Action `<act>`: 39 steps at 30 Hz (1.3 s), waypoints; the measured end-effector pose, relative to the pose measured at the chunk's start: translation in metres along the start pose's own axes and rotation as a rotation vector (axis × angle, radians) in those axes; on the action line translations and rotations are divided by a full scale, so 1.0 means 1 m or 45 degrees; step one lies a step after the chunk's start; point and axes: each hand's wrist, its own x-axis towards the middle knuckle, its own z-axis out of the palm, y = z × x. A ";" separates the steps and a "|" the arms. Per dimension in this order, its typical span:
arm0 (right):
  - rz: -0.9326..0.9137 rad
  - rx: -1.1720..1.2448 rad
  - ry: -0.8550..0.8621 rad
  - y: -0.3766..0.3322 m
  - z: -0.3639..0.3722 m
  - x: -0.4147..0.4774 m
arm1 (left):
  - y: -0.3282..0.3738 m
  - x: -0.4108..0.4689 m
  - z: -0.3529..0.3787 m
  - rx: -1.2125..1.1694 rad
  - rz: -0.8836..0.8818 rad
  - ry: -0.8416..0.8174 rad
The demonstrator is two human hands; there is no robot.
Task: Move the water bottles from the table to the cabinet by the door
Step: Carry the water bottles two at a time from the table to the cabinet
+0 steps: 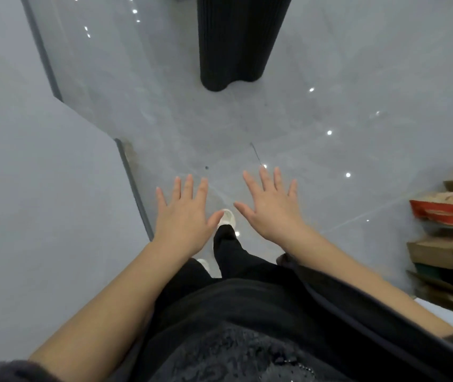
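Nearest, dark clothes fill the bottom edge and bare forearms reach forward. The left hand [184, 219] and right hand [272, 205] are held palm-down side by side, apart, fingers straight and spread wide, holding nothing. Between and below them a pale shoe [227, 217] stands on the glossy grey floor [330, 106]. A grey wall [40, 188] runs along the left; cardboard boxes [445, 244] are stacked at the right edge. Farthest, a dark ribbed column [236, 42] stands on the floor. Where the bottles are cannot be told.
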 end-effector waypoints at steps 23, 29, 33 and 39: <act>0.007 -0.070 -0.089 -0.092 -0.132 0.196 | -0.114 0.184 -0.128 -0.095 -0.100 -0.061; 0.052 0.050 -0.020 -0.150 -0.180 0.253 | -0.173 0.241 -0.187 -0.031 -0.030 -0.089; 0.069 0.116 0.023 -0.173 -0.206 0.284 | -0.191 0.273 -0.221 -0.037 -0.003 -0.101; 0.078 0.168 0.034 -0.189 -0.240 0.329 | -0.210 0.317 -0.261 -0.023 0.028 -0.092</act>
